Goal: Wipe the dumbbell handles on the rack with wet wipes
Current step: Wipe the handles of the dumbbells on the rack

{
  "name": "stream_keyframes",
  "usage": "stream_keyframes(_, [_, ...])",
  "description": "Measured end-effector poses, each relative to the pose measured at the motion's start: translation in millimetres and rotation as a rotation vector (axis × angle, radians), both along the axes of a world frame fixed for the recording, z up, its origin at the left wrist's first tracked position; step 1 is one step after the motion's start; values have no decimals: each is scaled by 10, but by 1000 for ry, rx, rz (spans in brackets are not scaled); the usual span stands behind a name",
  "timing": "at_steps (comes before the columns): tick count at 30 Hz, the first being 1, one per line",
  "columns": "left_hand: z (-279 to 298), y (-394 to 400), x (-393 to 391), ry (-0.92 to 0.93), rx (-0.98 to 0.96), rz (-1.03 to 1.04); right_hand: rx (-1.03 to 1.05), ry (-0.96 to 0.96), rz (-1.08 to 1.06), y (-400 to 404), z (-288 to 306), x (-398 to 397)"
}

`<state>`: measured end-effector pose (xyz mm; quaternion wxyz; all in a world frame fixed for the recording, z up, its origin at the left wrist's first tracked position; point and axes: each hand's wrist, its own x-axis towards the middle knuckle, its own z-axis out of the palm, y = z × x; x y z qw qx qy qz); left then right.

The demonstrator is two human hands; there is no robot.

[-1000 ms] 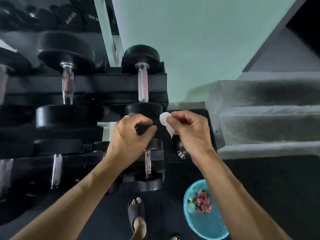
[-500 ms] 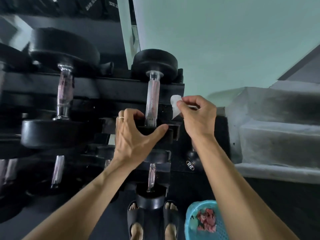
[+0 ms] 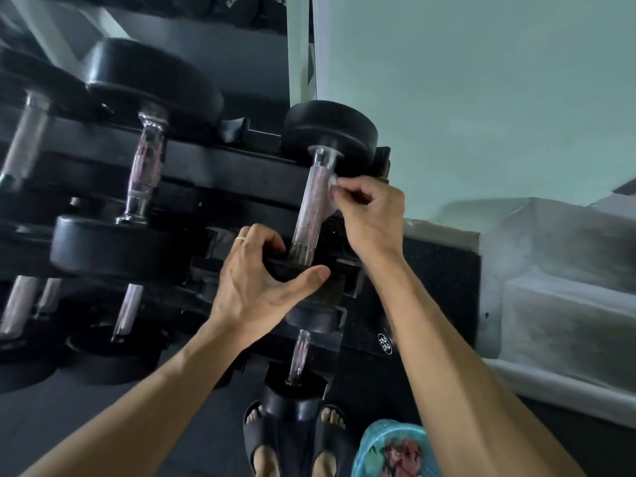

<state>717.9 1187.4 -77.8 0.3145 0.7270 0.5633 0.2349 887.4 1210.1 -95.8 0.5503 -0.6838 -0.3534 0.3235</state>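
Two hands are in view. The right hand (image 3: 370, 218) pinches one white wet wipe (image 3: 333, 187) between thumb and fingertips and holds it against the upper right side of a knurled chrome handle (image 3: 311, 210). Only a small part of the wipe shows; the rest is hidden by the fingers. The left hand (image 3: 256, 289) grips the near black head (image 3: 303, 273) of the same dumbbell, thumb along the near edge and fingers curled over the far edge. One ring (image 3: 242, 238) sits on a finger of that hand.

This dumbbell lies at the right end of the upper tier of the black rack (image 3: 223, 173), its far head (image 3: 330, 132) resting close to the pale green wall (image 3: 481, 98).

On the upper tier three handles are visible: the one being wiped, a second handle (image 3: 146, 173) to its left, and a third (image 3: 25, 142) at the far left edge, blurred. On the lower tier, one short handle (image 3: 300, 356) sits directly below the left hand, and at least three more handles show to the left; motion blur prevents a firm count there.

On the floor at the near edge: two feet in dark slides (image 3: 296, 438), and one turquoise basket (image 3: 389, 449) just to their right, holding reddish material that cannot be identified. Grey concrete steps (image 3: 557, 270) stand at the right.
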Motion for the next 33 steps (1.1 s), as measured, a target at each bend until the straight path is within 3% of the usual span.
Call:
stream_keyframes(3, [-13,-5,2,-2,8,-1,-41,71,71,-223,8,-52])
stream_keyframes(9, [-34,-4,0,-29,9,-3,88,-45,-145,220,100,-32])
stream_keyframes(15, [-30,-15,3,-18,5,4,-34,-145,82,-272,55,-126])
stream_keyframes(21, [-23,-52,7,0,-8,35,49,-154,-108,184,151,-43])
stream_keyframes(27, [-4,-156,18,-27,-56,98,-88,-181,171,-426,129,-153])
stream_keyframes(33, [22,-174,24,-43,-93,94,-7,-97,-54,9,179,-89])
